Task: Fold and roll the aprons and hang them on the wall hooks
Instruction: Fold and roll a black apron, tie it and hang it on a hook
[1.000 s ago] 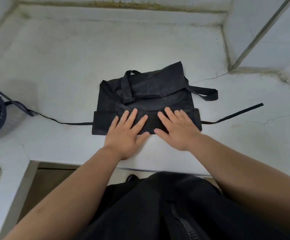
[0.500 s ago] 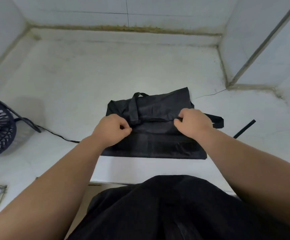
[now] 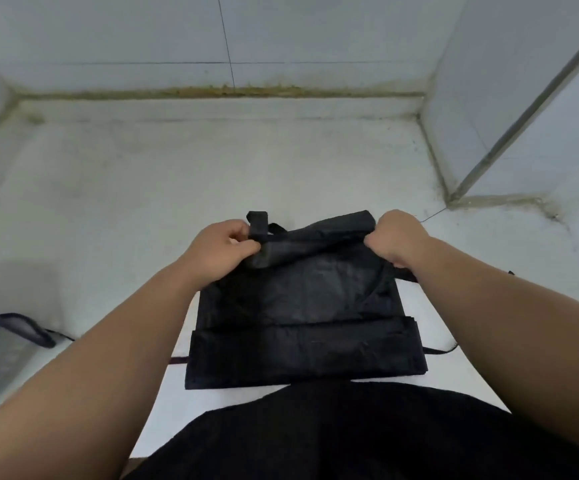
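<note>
Head view: both hands, left [image 3: 219, 247] and right [image 3: 397, 237], curl gripping the black apron's [image 3: 301, 306] far rolled edge.

no readable text, labels or numbers

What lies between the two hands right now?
In the head view, the rolled far edge of the black apron spans from the left hand to the right hand; both grip it.

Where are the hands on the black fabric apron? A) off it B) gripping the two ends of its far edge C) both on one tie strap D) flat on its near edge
B: the left hand and right hand curl round opposite ends of the bunched far edge of the black fabric apron.
</note>
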